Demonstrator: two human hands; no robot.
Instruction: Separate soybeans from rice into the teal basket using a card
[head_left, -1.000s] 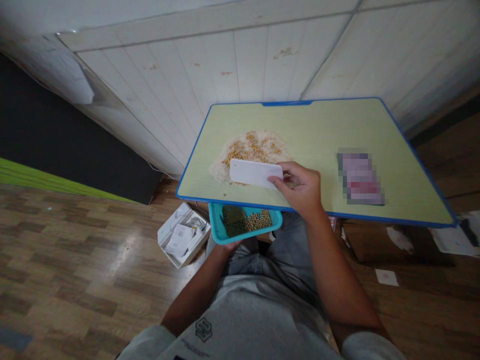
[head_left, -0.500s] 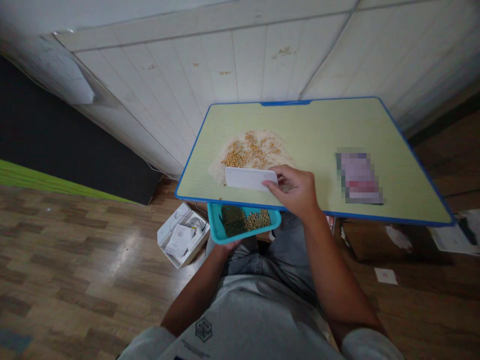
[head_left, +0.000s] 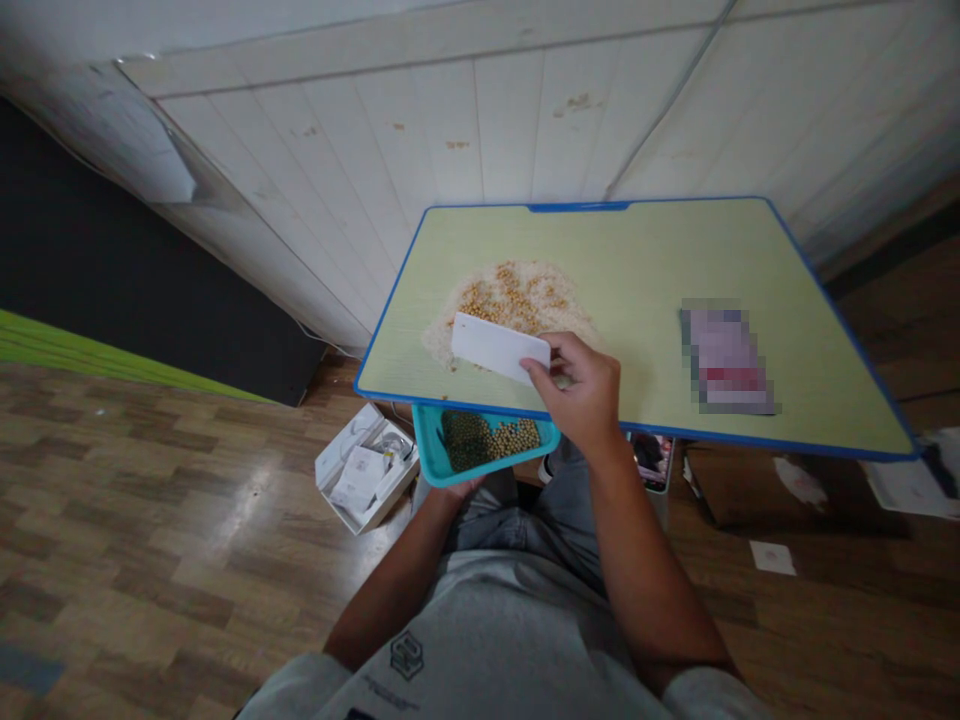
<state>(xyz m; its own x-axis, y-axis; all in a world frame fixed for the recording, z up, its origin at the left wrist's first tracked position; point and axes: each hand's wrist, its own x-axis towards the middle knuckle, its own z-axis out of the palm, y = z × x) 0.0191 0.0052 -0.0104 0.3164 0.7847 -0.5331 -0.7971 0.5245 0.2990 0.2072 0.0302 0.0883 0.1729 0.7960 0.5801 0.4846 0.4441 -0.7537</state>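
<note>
My right hand (head_left: 581, 385) pinches the right end of a flat white plastic card-like scraper (head_left: 495, 345), tilted over the near side of a heap of rice (head_left: 559, 285). Yellow soybeans (head_left: 514, 290) lie scattered through the rice. Just below the table's near edge, my left hand (head_left: 459, 490) supports a turquoise tray (head_left: 487, 468) from underneath; most of its fingers are hidden by the tray. Inside the tray, small green beans (head_left: 465, 440) fill the left part and soybeans (head_left: 516, 438) the right.
The pale green folding table (head_left: 637, 260) has a blue rim and stands against the white wall. A pixelated flat packet (head_left: 726, 360) lies on its right side. On the floor, an open white box (head_left: 367, 470) holds papers and a cable. A brown box (head_left: 780, 490) sits under the table's right.
The white scraper has tilted, its left end rising over the soybeans. My right hand has shifted slightly left. The tray stays nearly where it was.
</note>
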